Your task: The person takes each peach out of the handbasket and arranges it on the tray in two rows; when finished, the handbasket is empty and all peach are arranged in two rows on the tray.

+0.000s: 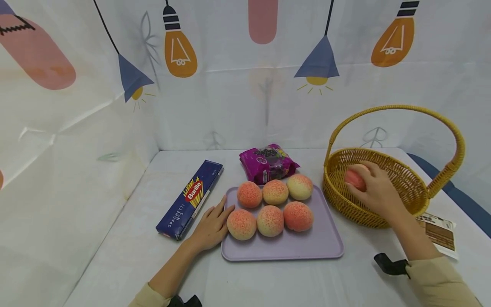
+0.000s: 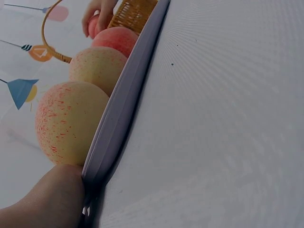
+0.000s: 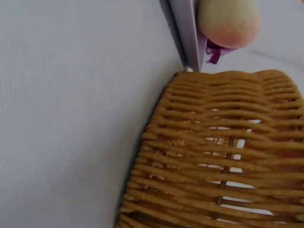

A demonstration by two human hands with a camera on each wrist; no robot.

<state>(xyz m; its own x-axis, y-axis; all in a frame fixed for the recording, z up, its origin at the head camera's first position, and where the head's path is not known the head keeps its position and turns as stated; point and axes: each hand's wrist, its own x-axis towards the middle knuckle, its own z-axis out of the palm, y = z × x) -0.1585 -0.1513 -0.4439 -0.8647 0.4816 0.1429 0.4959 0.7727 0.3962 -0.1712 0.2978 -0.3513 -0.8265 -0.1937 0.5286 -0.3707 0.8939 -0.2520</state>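
In the head view my right hand (image 1: 377, 189) grips a reddish peach (image 1: 356, 177) over the wicker basket (image 1: 347, 211), inside its rim and below the tall handle. My left hand (image 1: 211, 226) lies with its fingers spread on the left edge of a lilac tray (image 1: 284, 251), fingertips beside the nearest peach (image 1: 241, 224). Several pink and pale yellow peaches sit on that tray in two rows. The left wrist view shows a peach (image 2: 71, 123) close to the left hand, and the right hand with its peach far off. Basket weave (image 3: 228, 152) fills much of the right wrist view.
A blue Barilla spaghetti box (image 1: 190, 199) lies left of the tray. Behind the tray is a purple snack bag (image 1: 268, 164). A brown and white packet (image 1: 439, 234) lies partly under the basket's right side. A printed white sheet hangs behind the table.
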